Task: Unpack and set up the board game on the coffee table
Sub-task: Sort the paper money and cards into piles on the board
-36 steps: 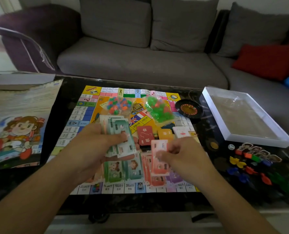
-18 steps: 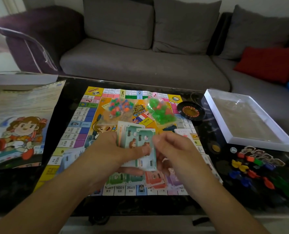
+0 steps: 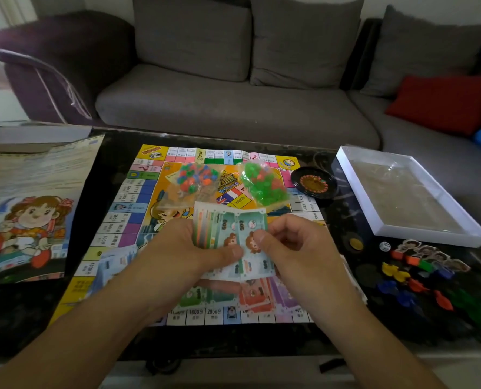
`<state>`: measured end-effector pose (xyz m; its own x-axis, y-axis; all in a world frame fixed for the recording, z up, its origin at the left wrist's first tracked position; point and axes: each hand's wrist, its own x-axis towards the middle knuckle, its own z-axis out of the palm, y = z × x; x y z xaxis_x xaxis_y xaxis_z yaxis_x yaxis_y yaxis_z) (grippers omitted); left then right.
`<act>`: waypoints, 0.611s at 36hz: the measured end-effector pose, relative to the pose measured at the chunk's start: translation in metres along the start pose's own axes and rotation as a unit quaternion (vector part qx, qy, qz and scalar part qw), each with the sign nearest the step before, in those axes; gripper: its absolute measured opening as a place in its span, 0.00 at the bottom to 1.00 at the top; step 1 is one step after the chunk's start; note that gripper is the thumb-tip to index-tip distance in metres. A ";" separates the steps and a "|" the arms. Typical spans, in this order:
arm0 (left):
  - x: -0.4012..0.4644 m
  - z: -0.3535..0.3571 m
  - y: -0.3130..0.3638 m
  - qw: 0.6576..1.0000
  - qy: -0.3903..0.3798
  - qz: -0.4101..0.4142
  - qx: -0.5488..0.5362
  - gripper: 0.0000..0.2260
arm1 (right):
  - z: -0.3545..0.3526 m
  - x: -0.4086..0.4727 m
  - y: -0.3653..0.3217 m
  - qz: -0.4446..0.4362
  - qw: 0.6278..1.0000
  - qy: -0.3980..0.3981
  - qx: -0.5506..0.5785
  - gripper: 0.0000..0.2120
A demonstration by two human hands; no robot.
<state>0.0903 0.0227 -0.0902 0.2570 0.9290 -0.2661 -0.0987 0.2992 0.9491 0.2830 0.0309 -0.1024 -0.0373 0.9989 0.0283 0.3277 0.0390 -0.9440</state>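
Both hands have come together since a second ago, when the right hand (image 3: 298, 248) held a red note low over the board; now it meets the left hand (image 3: 188, 248) above the board's middle. From the head view, the left hand's fingers curl round a fanned stack of green and white paper play-money notes (image 3: 225, 228), thumb pressed on top, while the right thumb and fingers pinch the front note, which reads "500". Beneath them the unfolded, brightly printed square game board (image 3: 155, 192) lies flat on the dark glossy coffee table (image 3: 23, 313), with sorted green, red and purple note piles (image 3: 250, 296) near its near edge. Two clear bags of small plastic pieces (image 3: 261, 183) sit unopened toward the far side, so those seem left to unpack. Right of the board are a small black roulette wheel (image 3: 313, 182), the empty white box tray (image 3: 402, 192), a white die (image 3: 384, 246) and coloured pawns (image 3: 419, 273). Near-edge squares read "1600" and "2800".
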 end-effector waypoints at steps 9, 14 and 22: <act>0.001 -0.001 -0.001 0.999 0.027 0.001 0.020 0.10 | 0.004 -0.004 -0.004 0.060 0.993 -0.041 0.095 0.03; -0.001 0.002 0.000 1.000 0.018 -0.007 -0.006 0.07 | 0.001 -0.005 -0.009 0.087 0.987 -0.056 0.124 0.07; -0.001 -0.003 0.003 1.000 0.015 0.006 -0.007 0.08 | -0.003 -0.003 -0.011 0.100 0.980 -0.046 0.163 0.08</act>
<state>0.0870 0.0229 -0.0879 0.2268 0.9388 -0.2594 -0.1146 0.2902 0.9501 0.2825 0.0271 -0.0912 -0.0931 0.9785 -0.1841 0.0176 -0.1832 -0.9829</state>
